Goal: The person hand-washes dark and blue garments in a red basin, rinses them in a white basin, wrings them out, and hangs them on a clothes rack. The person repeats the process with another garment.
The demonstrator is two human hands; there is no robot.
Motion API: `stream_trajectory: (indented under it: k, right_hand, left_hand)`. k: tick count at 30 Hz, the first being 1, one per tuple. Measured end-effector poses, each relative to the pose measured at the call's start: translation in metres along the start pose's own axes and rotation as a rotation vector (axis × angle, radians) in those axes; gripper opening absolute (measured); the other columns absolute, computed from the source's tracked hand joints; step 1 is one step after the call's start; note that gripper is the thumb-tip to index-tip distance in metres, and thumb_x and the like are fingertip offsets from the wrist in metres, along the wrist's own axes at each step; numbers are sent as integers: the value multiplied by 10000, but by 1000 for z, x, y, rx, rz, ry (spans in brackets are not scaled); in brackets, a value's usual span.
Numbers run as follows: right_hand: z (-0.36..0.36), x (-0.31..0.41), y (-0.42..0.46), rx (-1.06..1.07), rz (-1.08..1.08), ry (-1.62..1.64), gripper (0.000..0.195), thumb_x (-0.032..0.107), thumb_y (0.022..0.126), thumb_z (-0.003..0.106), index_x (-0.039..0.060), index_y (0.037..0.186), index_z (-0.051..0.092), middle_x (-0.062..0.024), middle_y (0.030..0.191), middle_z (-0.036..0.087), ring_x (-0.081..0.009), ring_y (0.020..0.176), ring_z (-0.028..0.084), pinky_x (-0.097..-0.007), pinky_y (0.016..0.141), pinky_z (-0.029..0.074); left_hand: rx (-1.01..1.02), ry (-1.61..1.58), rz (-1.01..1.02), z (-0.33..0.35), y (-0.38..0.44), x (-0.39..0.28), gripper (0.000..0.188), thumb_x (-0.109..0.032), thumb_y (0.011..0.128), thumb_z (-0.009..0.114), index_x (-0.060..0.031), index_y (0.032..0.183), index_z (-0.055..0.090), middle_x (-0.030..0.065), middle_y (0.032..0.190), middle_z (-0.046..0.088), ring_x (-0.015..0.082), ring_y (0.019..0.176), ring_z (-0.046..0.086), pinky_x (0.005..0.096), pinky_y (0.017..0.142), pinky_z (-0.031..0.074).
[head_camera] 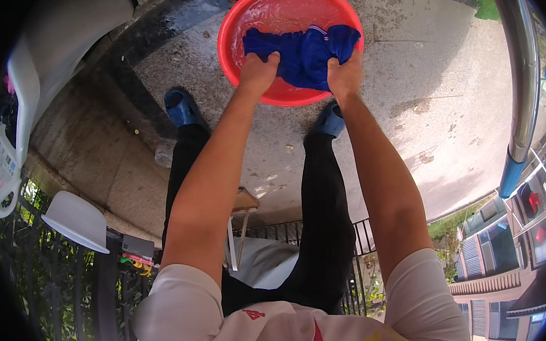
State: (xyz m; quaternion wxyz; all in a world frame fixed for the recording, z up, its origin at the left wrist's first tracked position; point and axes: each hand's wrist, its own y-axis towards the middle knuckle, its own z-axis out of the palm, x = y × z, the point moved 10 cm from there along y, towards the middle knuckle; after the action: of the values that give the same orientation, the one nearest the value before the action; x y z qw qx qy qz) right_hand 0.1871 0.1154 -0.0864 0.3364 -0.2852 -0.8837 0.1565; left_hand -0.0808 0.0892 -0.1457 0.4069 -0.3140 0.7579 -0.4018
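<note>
A wet-looking blue garment (pixel 300 57) with light stripes near one end is stretched between my hands over a red plastic basin (pixel 223 55). My left hand (pixel 259 71) grips its left part, thumb on top. Its right part, near the basin's right rim, is held in my right hand (pixel 345 73). Water (pixel 285 8) shows in the basin behind the cloth. The fingers of both hands are partly hidden by the fabric.
My feet in blue clogs (pixel 182 108) stand on a concrete floor (pixel 418 79) near the basin. A metal pole (pixel 523 81) rises at the right. White plastic containers (pixel 79 219) and a black railing (pixel 71 279) are at the left. A small stool (pixel 244 203) stands between my legs.
</note>
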Motion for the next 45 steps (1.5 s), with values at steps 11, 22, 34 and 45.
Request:
stream_trajectory:
  k: [11,22,34,45]
  right_hand:
    - [97,-9,-29,227,-379,-447,749,240,860,741,15,1494,413,-260,1377,517,-472,1287,495,-533,1085,442]
    - [-15,55,-86,141,-162,46,242,85,865,601,-9,1079,540,-263,951,675,-457,876,679,-520,823,537]
    - [-229,212,-266,234,-70,489,352,26,883,507,-20,1230,545,-165,990,673,-240,904,661,-376,822,526]
    - [-306,214,-301,136,64,827,404,96,999,480,20,1391,546,-70,1236,650,-155,1125,602,-316,1012,469]
  left_hand:
    - [-20,611,395,39,39,-28,778,-262,887,697,-37,1552,362,285,1525,445,444,1396,463,484,1186,377]
    - [204,189,127,21,-51,33,629,-357,967,610,-15,1475,467,252,1298,647,353,1202,643,448,1009,513]
    - [567,-1214,-321,1,-253,-62,741,-704,1014,434,-88,1406,566,132,1333,662,251,1169,667,443,962,564]
    - [400,-1174,-151,-31,-329,-81,421,-352,1044,584,-47,1333,598,108,1157,721,257,1037,726,441,892,615]
